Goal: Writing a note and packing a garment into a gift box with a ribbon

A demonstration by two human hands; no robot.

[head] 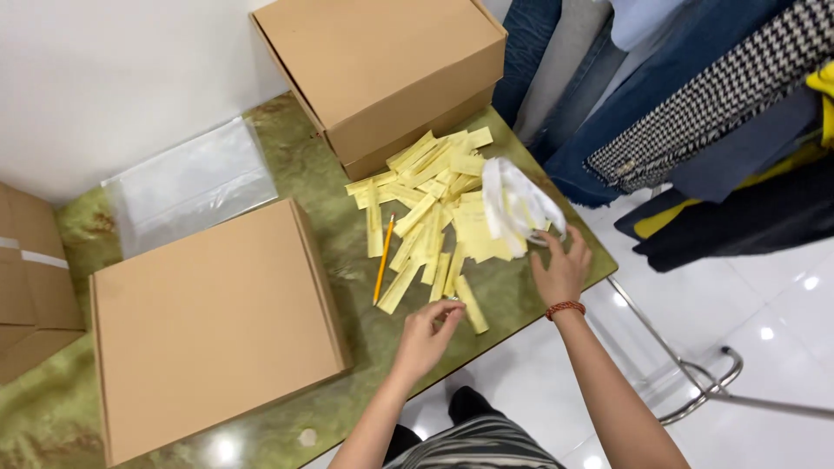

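A heap of several pale yellow paper strips [430,204] lies on the green marbled table [347,269]. My left hand [427,334] hovers at the heap's near edge, fingers pinched by the lowest strip [472,305]; whether it grips the strip I cannot tell. My right hand [562,265], with a red bead bracelet on its wrist, holds the near end of a crumpled white plastic wrapper [517,204] at the heap's right side. A yellow pencil [383,258] lies to the left of the strips.
A closed flat cardboard box [208,321] lies at the near left. A taller cardboard box [382,69] stands behind the strips. A clear plastic bag [187,182] lies by the wall. Hanging clothes [695,113] crowd the right. Another box [30,278] sits at the left edge.
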